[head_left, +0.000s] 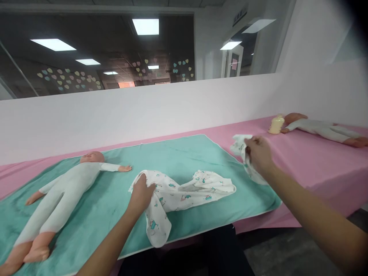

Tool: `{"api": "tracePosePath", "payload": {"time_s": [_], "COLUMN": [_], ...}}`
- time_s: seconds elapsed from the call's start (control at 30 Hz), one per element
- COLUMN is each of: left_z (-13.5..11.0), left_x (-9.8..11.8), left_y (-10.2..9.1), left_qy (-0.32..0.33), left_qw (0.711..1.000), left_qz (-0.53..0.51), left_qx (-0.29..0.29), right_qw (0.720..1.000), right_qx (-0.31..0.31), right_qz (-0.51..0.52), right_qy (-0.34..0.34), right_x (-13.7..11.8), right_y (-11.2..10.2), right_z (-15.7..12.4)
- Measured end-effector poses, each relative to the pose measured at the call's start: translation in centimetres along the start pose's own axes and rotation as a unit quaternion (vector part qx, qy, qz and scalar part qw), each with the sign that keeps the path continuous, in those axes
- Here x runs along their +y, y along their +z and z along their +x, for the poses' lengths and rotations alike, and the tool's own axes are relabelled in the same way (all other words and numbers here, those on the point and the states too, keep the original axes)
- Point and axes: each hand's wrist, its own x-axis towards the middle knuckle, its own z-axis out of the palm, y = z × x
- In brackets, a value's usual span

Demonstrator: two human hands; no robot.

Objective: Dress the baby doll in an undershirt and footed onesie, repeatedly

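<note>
My left hand is closed on a white baby garment with small teal and pink prints, gripping it at its left end. The garment lies crumpled on a green towel, and one part of it hangs toward the front edge. My right hand pinches a second white printed baby garment, bunched up above the towel's right corner; its full shape is hidden. To the left, a baby doll in a white body suit rests on its back on the towel.
The towel covers part of a pink-covered table. At the right rear stand a pale yellow bottle and a second baby doll lying down. A white wall with a window above it borders the table's back.
</note>
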Motion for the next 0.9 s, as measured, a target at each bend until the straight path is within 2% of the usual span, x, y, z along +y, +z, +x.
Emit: {"api": "tracePosePath", "payload": {"time_s": [0.07, 0.13, 0.2, 0.3, 0.37, 0.43, 0.5, 0.53, 0.6, 0.63, 0.7, 0.77, 0.83, 0.9], "left_z": [-0.2, -0.3, -0.1, 0.6, 0.7, -0.2, -2.0, -3.1, -5.2, -5.9, -6.7, -6.7, -6.1, -5.6], "left_x": [-0.5, -1.0, -1.5, -2.3, -2.4, -2.0, -1.0, -0.3, 0.9, 1.4, 2.1, 2.2, 2.3, 2.8], "left_y": [-0.2, -0.4, -0.7, -1.4, -1.7, -1.5, -0.7, 0.0, 1.8, 2.9, 4.8, 6.4, 7.2, 7.0], "left_qy": [-0.006, 0.005, 0.021, 0.019, 0.003, 0.026, 0.112, 0.172, 0.287, 0.325, 0.345, 0.325, 0.312, 0.298], "left_qw": [0.999, 0.997, 0.994, 0.994, 0.996, 0.992, 0.976, 0.965, 0.941, 0.929, 0.921, 0.930, 0.936, 0.942], "left_qz": [0.002, -0.020, -0.041, -0.034, 0.003, 0.072, 0.149, 0.176, 0.177, 0.167, 0.141, 0.124, 0.116, 0.099], "left_qx": [0.036, 0.074, 0.102, 0.105, 0.091, 0.099, 0.109, 0.092, -0.004, -0.056, -0.115, -0.122, -0.115, -0.120], "right_qw": [0.984, 0.932, 0.873, 0.775, 0.719, 0.695, 0.680, 0.674, 0.678, 0.694, 0.737, 0.766, 0.764, 0.751], "right_qx": [-0.095, -0.228, -0.338, -0.503, -0.562, -0.553, -0.531, -0.527, -0.520, -0.502, -0.442, -0.379, -0.369, -0.419], "right_qz": [-0.143, -0.276, -0.350, -0.356, -0.355, -0.379, -0.404, -0.412, -0.422, -0.431, -0.461, -0.501, -0.527, -0.510], "right_qy": [0.053, 0.048, -0.023, -0.143, -0.202, -0.260, -0.303, -0.312, -0.303, -0.285, -0.223, -0.134, -0.045, 0.014], "right_x": [3.0, 5.0, 5.7, 4.8, 4.1, 3.7, 3.8, 3.9, 4.2, 4.4, 4.8, 5.2, 5.4, 4.8], "right_y": [0.0, 0.4, 1.1, 2.7, 3.7, 4.5, 5.1, 5.3, 5.5, 5.6, 5.4, 5.1, 4.6, 4.2], "right_z": [-1.6, -3.7, -5.9, -8.9, -10.4, -11.4, -11.9, -12.1, -12.2, -12.1, -11.5, -10.5, -9.3, -8.1]}}
